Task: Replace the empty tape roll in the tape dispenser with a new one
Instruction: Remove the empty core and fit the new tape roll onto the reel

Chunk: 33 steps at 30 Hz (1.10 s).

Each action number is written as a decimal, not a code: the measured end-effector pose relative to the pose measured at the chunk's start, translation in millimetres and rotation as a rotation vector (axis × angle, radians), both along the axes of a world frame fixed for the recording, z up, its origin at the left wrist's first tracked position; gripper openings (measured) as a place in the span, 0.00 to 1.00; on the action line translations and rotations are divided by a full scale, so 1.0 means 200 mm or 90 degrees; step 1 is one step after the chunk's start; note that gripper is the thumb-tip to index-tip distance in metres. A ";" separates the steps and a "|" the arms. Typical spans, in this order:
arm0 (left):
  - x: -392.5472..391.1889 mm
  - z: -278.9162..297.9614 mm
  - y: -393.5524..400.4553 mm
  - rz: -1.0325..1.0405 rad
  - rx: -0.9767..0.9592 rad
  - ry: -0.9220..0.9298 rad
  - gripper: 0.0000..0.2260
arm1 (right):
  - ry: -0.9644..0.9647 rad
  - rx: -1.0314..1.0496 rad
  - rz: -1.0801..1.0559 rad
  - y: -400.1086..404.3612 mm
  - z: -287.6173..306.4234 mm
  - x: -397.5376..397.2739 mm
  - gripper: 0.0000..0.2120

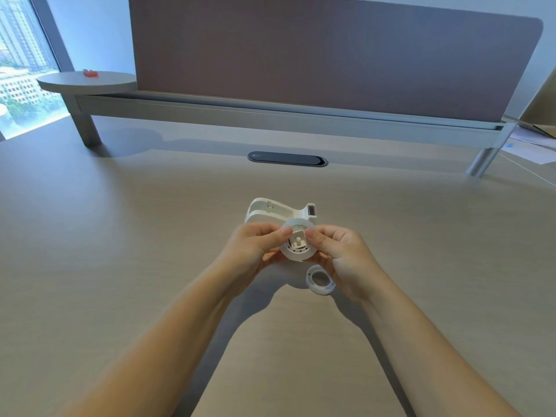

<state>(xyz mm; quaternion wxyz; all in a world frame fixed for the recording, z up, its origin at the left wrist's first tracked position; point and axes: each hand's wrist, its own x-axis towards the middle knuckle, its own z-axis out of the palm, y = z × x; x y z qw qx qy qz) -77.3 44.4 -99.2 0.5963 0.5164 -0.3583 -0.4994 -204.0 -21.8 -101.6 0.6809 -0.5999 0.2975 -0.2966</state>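
Observation:
A white tape roll with a white plastic hub in its middle is held just above the desk between both hands. My left hand pinches its left side, and my right hand pinches its right side, thumbs on the hub. Behind the hands the white tape dispenser stands on the desk with its roll bay open and bare, cutter end to the right. A small empty white ring, the bare core, lies on the desk below my right hand.
The beige desk stretches wide on all sides. A dark cable grommet sits behind the dispenser. A raised shelf with a grey partition runs along the back. Papers lie at the far right.

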 end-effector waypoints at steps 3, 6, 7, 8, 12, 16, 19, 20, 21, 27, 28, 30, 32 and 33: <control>-0.01 0.00 0.00 0.009 -0.019 0.009 0.09 | -0.003 -0.003 -0.004 0.00 -0.01 0.00 0.08; -0.01 0.00 -0.01 0.019 -0.038 0.015 0.09 | -0.024 0.005 -0.005 -0.01 -0.01 0.00 0.08; -0.01 0.00 -0.01 0.023 -0.042 0.018 0.09 | -0.030 0.006 -0.005 -0.01 -0.01 0.00 0.08; -0.02 0.00 -0.01 0.028 -0.047 0.018 0.09 | -0.037 0.008 -0.005 -0.01 -0.01 0.00 0.08; -0.02 -0.01 -0.01 0.041 -0.067 0.031 0.09 | -0.059 0.008 -0.005 -0.01 0.00 0.01 0.08; -0.01 -0.02 -0.01 0.041 -0.077 0.033 0.09 | -0.065 -0.004 -0.014 0.00 -0.01 0.02 0.08; -0.01 -0.01 -0.01 0.031 -0.082 -0.003 0.07 | -0.064 -0.028 -0.026 0.00 0.00 0.01 0.08; 0.00 0.00 -0.01 0.025 -0.083 -0.018 0.07 | -0.063 -0.042 -0.028 -0.01 0.01 0.00 0.07; 0.00 0.01 -0.01 0.018 -0.085 -0.030 0.06 | -0.063 -0.055 -0.029 -0.01 0.01 0.00 0.07; 0.03 0.03 0.02 0.007 -0.105 -0.042 0.06 | -0.095 -0.071 -0.041 0.02 0.02 0.00 0.06; 0.03 0.03 0.03 0.009 -0.106 -0.045 0.06 | -0.095 -0.075 -0.044 0.03 0.03 0.01 0.07; 0.03 0.03 0.04 0.024 -0.107 -0.047 0.06 | -0.097 -0.079 -0.041 0.04 0.03 0.02 0.07; 0.04 0.04 0.04 0.046 -0.099 -0.037 0.05 | -0.097 -0.089 -0.030 0.05 0.04 0.02 0.08; 0.05 0.04 0.05 0.051 -0.094 -0.029 0.05 | -0.094 -0.101 -0.026 0.06 0.04 0.03 0.08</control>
